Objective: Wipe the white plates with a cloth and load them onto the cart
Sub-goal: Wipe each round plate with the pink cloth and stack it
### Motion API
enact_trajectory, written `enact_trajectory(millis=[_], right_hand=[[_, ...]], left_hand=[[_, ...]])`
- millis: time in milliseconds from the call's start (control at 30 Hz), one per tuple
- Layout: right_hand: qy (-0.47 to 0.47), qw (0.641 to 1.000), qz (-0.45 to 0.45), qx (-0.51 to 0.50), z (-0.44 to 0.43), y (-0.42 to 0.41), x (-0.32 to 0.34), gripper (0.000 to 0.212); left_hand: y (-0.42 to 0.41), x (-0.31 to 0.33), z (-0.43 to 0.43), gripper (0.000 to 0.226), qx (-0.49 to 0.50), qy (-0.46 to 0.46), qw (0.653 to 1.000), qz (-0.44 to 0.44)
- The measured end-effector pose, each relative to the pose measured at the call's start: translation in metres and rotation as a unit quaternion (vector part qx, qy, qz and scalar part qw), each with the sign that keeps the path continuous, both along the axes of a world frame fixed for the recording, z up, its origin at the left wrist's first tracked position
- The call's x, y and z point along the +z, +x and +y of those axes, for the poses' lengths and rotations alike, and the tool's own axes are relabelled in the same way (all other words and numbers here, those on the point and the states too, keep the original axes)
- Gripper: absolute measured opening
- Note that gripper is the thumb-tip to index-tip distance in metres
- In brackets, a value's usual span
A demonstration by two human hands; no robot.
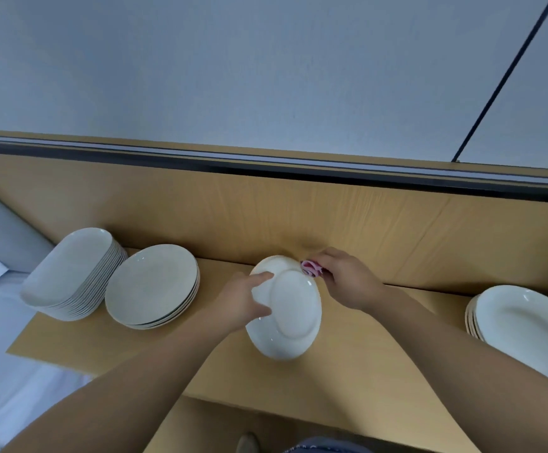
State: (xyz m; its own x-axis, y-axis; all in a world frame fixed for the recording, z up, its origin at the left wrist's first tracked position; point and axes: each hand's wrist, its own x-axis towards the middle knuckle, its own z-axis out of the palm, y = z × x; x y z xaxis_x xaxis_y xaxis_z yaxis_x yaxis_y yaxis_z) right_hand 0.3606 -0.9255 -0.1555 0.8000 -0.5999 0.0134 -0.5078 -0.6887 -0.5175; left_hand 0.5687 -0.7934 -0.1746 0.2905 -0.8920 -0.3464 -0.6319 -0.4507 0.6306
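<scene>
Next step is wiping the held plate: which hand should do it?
Right. The right hand holds the pink cloth at the far rim of the plate; the left hand grips the plate's left rim, steadying it.

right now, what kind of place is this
Probably a restaurant or banquet service area: stacks of white plates sit on a wooden counter, and the left hand holds one plate while the right hand holds a pink cloth at its rim.

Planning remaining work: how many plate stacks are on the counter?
3: an oblong stack far left, a round stack beside it, an oval stack at right, partly cropped.
</scene>
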Motion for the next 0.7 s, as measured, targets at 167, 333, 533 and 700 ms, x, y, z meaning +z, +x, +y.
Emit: enact_trajectory(millis=[167, 333, 533, 700], right_hand=[[-0.028, 0.999, 0.014, 0.032, -0.007, 0.047, -0.017, 0.042], [-0.072, 0.991, 0.045, 0.102, -0.006, 0.091, -0.042, 0.049], [-0.046, 0.992, 0.031, 0.113, -0.001, 0.100, -0.062, 0.045], [0.024, 0.996, 0.047, 0.065, -0.004, 0.092, -0.065, 0.051]], left_hand=[[0.020, -0.017, 0.008, 0.073, -0.010, 0.018, 0.999, 0.027], [0.032, -0.031, 0.013, 0.072, -0.023, 0.036, 0.997, 0.062], [0.042, -0.040, 0.018, 0.072, -0.017, 0.040, 0.996, 0.072], [0.045, -0.041, 0.017, 0.070, -0.034, 0.032, 0.996, 0.076]])
